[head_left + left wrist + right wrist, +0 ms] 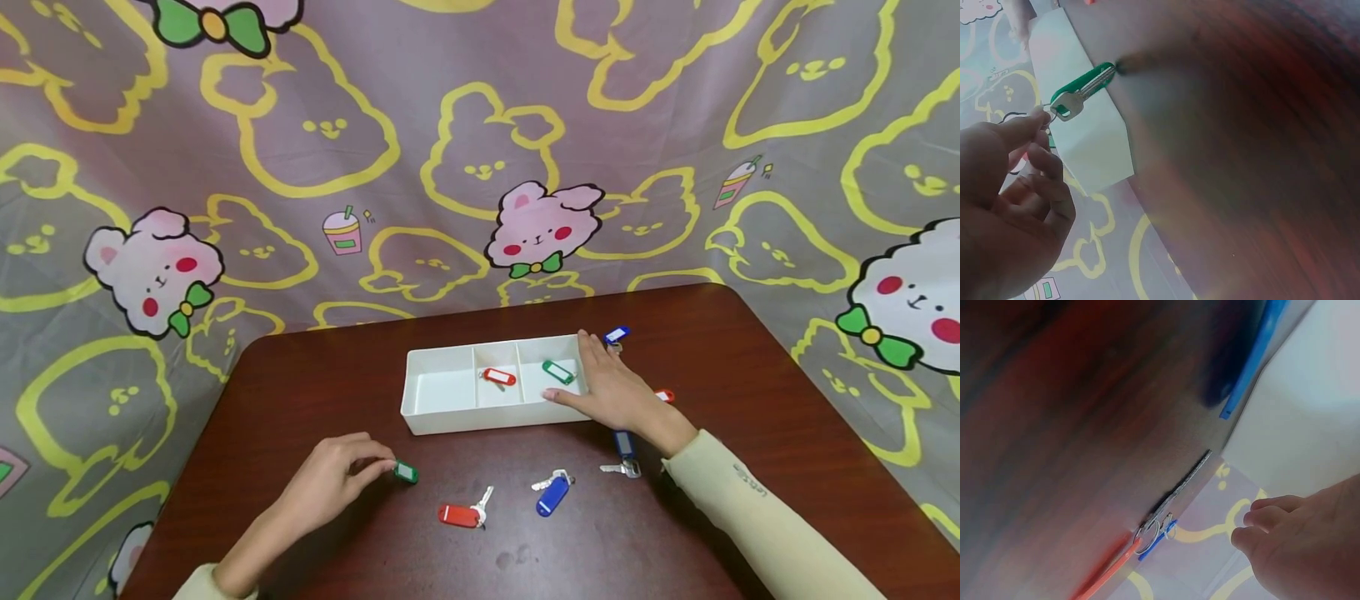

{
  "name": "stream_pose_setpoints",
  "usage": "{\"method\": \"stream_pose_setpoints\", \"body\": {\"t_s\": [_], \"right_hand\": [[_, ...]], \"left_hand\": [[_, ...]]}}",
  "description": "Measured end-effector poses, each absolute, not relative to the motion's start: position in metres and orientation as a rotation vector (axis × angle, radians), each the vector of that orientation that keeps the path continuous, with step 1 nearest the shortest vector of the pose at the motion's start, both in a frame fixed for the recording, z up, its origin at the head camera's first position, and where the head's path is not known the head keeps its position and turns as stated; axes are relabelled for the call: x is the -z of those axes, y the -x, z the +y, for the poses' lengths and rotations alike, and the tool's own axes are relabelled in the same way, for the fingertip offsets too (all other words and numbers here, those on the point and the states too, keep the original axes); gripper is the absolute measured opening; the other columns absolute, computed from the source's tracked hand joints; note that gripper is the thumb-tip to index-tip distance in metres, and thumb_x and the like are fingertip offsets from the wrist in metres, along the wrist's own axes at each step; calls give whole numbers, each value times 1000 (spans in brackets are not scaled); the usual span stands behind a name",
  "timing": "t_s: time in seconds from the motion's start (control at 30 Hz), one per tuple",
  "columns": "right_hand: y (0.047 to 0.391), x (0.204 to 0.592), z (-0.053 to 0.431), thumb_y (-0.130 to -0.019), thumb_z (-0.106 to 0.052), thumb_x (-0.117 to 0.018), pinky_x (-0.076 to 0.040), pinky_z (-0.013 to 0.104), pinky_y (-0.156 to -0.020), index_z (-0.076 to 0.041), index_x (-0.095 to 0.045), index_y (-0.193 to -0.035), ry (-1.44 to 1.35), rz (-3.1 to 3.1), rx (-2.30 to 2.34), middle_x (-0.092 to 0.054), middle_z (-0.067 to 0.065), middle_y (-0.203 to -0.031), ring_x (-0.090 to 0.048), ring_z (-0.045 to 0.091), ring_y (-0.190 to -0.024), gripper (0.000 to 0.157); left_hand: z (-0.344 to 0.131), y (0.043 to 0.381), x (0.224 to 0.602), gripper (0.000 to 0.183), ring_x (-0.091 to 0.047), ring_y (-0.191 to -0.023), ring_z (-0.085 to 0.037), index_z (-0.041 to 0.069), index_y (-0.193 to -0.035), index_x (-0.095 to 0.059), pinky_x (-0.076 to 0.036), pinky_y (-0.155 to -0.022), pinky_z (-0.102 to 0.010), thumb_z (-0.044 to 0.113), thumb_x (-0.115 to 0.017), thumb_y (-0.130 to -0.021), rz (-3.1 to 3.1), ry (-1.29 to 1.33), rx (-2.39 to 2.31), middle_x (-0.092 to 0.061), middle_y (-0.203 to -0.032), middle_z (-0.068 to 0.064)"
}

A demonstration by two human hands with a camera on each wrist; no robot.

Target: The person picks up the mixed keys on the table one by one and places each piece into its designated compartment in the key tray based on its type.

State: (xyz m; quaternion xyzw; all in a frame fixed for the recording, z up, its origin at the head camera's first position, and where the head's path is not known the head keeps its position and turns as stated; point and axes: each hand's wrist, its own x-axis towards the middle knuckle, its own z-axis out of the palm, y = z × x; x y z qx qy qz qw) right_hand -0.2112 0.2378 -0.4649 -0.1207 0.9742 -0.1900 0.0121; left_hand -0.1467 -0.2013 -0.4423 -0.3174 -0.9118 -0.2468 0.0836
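Between thumb and index finger, my left hand (333,479) pinches the ring of a green key tag (406,472); its silver key (1071,104) shows in the left wrist view. The tag hangs over the table, left of and nearer than a white tray (487,417) with three compartments. My right hand (618,387) rests on the tray's right end, fingers extended along the end wall and thumb spread over the front rim. A red key tag (499,377) with its key lies in the middle compartment. Another green key tag (558,372) lies in the right one.
On the table in front of the tray lie a red-tagged key (459,516) and a blue-tagged key (552,497). Another blue tag (624,443) with a key lies below my right wrist. Beyond that hand are a blue tag (617,335) and a partly covered red tag (665,396).
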Motion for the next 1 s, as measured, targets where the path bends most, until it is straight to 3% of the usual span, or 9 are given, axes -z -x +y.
{"method": "stream_pose_setpoints", "body": {"t_s": [0.2, 0.43, 0.63, 1.0], "right_hand": [[211, 463, 236, -89, -85, -53, -16, 60, -133, 5, -8, -167, 376, 3035, 589, -13, 26, -175, -14, 44, -164, 127], [212, 462, 236, -89, -85, -53, -16, 60, -133, 4, -6, -167, 376, 3034, 580, -13, 27, -175, -15, 44, -164, 127], [212, 463, 237, -90, -84, -53, -16, 60, -133, 5, -8, -166, 376, 3037, 583, -13, 27, -175, -16, 45, -163, 127], [212, 463, 236, -90, -84, -53, -17, 61, -132, 7, -10, -166, 370, 3042, 579, -15, 28, -174, -17, 46, -163, 126]], "left_hand": [[-196, 150, 441, 8, -59, -76, 8, 25, -93, -80, -54, -65, -20, 17, -82, -91, -2687, 930, 852, -75, -86, 16], [-189, 153, 438, 9, -52, -59, 3, 28, -95, -79, -43, -47, -18, 19, -78, -95, -2713, 873, 1025, -65, -68, 10], [-183, 157, 435, 7, -55, -62, 3, 28, -95, -79, -49, -52, -22, 21, -78, -95, -2695, 847, 1093, -65, -67, 11], [-171, 159, 433, 7, -57, -61, 1, 26, -94, -79, -49, -51, -24, 20, -78, -95, -2679, 792, 1216, -66, -69, 12]]}}
